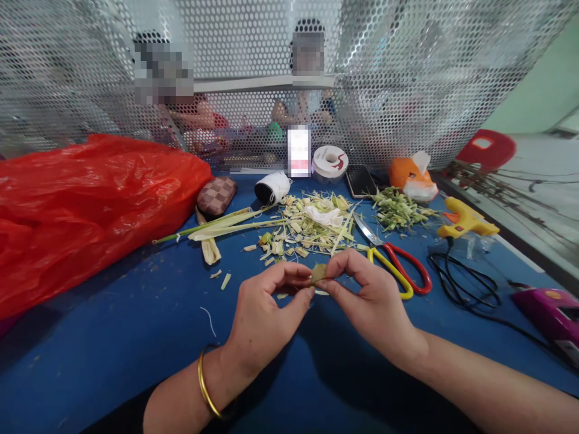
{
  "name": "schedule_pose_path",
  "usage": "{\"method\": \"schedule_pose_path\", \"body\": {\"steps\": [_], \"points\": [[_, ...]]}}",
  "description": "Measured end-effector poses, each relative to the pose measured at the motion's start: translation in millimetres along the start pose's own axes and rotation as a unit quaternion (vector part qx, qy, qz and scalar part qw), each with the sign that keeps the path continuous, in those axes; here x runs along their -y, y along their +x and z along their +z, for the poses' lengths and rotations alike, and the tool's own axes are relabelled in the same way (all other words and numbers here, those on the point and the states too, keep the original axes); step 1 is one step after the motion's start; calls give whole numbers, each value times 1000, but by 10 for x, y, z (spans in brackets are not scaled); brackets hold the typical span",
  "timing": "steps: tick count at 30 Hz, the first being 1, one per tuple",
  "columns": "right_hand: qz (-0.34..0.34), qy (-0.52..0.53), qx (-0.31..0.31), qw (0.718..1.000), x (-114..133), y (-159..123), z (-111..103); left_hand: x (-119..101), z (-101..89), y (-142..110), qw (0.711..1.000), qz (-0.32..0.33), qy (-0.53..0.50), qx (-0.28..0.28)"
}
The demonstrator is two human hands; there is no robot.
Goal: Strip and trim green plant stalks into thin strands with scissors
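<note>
My left hand (pixel 266 307) and my right hand (pixel 366 298) meet over the blue table (pixel 113 337), both pinching a small greenish-brown leaf piece (pixel 318 273) between fingertips. A gold bangle (pixel 205 389) circles my left wrist. Just beyond the hands lies a heap of cut pale green leaf scraps (pixel 307 226). Long green leaf strips (pixel 217 228) stretch left from the heap. Scissors with red and yellow handles (pixel 398 268) lie to the right of my right hand.
A big red plastic bag (pixel 76 211) fills the left. A yellow glue gun (pixel 465 220) with black cord (pixel 465 280), a purple tool (pixel 549 310), a phone (pixel 360 180), tape rolls (pixel 330 163) and a checkered pouch (pixel 217 194) lie around. Two people sit behind the perforated metal screen (pixel 407 78).
</note>
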State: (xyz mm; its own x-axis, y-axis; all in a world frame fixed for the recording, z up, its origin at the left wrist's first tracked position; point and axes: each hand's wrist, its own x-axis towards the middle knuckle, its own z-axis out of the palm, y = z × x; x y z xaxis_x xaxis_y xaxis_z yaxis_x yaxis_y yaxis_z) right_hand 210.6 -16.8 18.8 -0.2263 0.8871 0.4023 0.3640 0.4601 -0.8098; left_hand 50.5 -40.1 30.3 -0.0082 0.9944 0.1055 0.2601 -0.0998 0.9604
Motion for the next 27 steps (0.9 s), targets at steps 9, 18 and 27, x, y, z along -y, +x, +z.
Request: {"method": "schedule_pose_path", "body": {"steps": [9,18,27], "points": [[-174,-74,42,981,-36,58,-8,14,-14,54,959,-193,-208,12],[-201,-77,46,975,-26,72,-8,23,-16,55,956,-209,-204,29],[-114,-53,53,991,-29,50,2,58,26,29,993,-98,-58,8]]}}
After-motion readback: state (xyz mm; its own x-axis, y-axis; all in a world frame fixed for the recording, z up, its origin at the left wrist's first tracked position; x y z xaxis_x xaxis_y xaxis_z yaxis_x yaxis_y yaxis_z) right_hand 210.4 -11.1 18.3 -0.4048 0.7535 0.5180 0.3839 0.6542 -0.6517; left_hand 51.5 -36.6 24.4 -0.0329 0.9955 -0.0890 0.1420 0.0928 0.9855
